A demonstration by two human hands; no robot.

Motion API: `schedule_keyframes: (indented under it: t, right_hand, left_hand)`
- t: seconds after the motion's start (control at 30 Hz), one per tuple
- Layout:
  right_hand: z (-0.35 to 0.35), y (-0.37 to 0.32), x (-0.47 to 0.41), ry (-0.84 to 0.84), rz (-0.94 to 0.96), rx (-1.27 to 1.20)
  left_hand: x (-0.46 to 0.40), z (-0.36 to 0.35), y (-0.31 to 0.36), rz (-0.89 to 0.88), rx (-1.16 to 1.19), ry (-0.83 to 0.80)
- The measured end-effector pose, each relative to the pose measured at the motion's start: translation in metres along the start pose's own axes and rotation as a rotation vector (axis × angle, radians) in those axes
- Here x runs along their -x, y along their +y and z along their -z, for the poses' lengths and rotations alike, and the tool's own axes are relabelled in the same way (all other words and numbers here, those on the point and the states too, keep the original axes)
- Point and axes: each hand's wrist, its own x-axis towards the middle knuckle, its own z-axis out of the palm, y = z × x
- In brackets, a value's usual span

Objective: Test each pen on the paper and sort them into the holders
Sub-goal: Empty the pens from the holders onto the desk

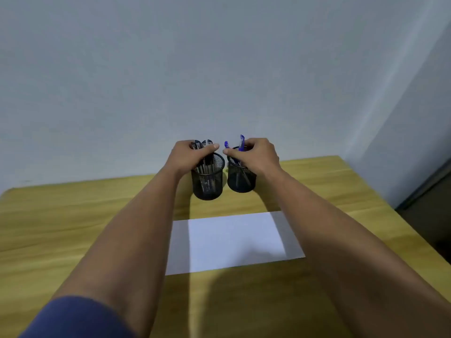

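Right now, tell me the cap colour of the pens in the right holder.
Blue caps, clearest in the head view.

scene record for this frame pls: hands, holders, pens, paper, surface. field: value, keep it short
left hand: grips black pens at left holder
right hand: grips blue pens at right holder
holders: black mesh, upright, side by side
paper: white, flat, no marks visible, nearer than holders
table: wood

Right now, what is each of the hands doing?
Left hand: grips the black pens in the left holder.
Right hand: grips the blue pens in the right holder.
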Motion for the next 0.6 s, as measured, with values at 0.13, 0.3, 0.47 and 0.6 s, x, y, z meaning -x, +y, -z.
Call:
schedule_keyframes:
  t: [0.13,0.3,0.47,0.6]
  right_hand:
    - [-0.007,0.004,-0.008,-0.003,0.006,-0.12]
    - [-0.011,0.01,-0.015,0.001,0.023,-0.144]
    - [-0.013,0.009,-0.014,0.028,0.025,-0.181]
    - [-0.01,0.005,-0.009,0.059,0.012,-0.195]
  left_hand:
    - [-0.012,-0.001,-0.004,0.039,0.047,-0.104]
    - [-0.019,0.001,-0.011,0.081,0.046,-0.194]
    - [-0.015,0.002,-0.007,0.064,0.036,-0.227]
    - [-0.013,0.004,-0.004,0.062,0.045,-0.246]
